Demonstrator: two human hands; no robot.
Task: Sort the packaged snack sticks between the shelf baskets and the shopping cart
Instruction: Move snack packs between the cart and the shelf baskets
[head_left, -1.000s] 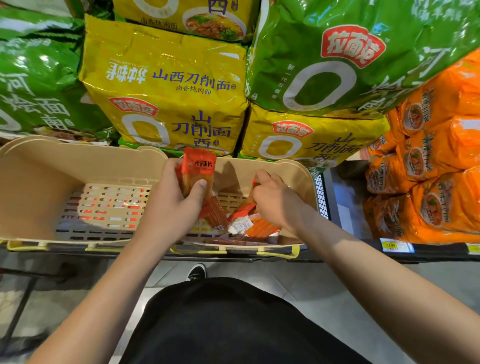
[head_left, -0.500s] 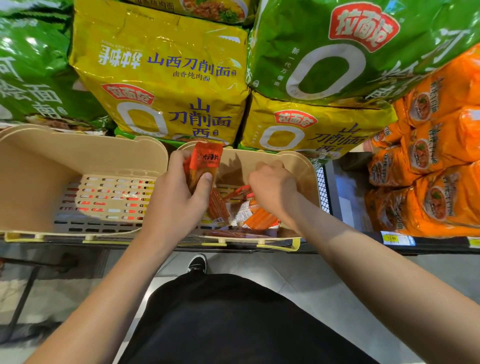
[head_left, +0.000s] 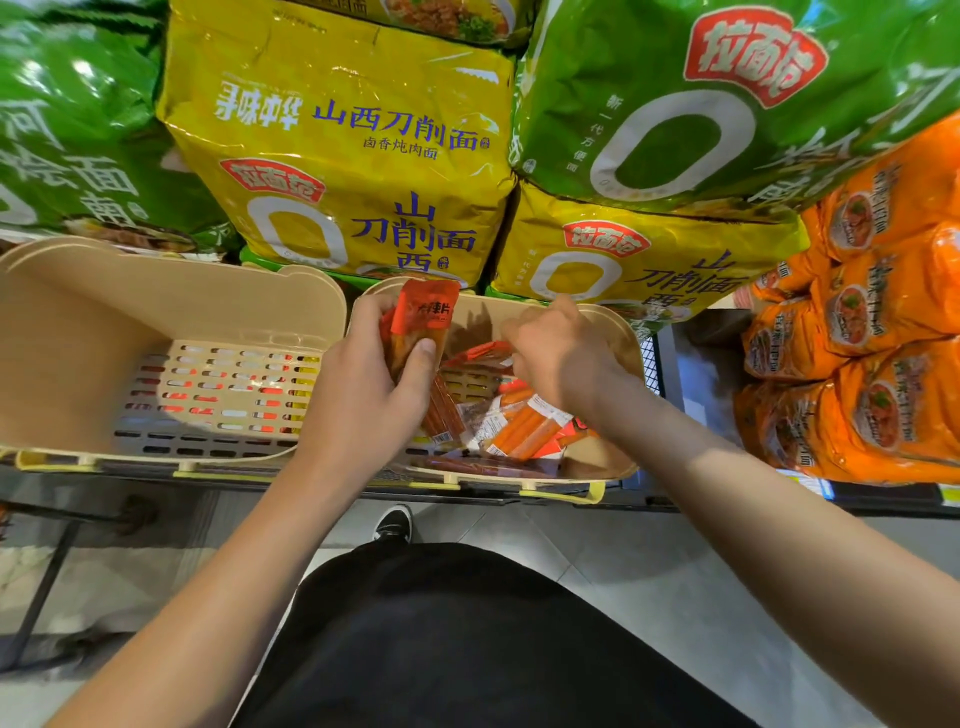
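L to R: the slotted beige plastic basket (head_left: 171, 322) lies bare; your left hand (head_left: 363, 400) clutches a bunch of red-orange film snack-stick packs (head_left: 423, 319) over the right-hand beige basket (head_left: 621, 332). Your right hand (head_left: 558, 353) digs among loose packs (head_left: 524, 428), grasp unclear. Light, slick, floppy; pinch mid-pack. Vs 1 s ago: bunch raised slightly.

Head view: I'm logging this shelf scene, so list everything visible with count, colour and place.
Shelf baskets: two, beige, side by side on the shelf edge.
Snack sticks: several, orange and red, in the right basket.
Snack packets: a few, red-orange, gripped upright.
Noodle bags: yellow and green, stacked behind the baskets.
Orange packs: many, at right.
Shoe: one, black, on the floor.
Left hand: holds the packets.
Right hand: reaching into the right basket.
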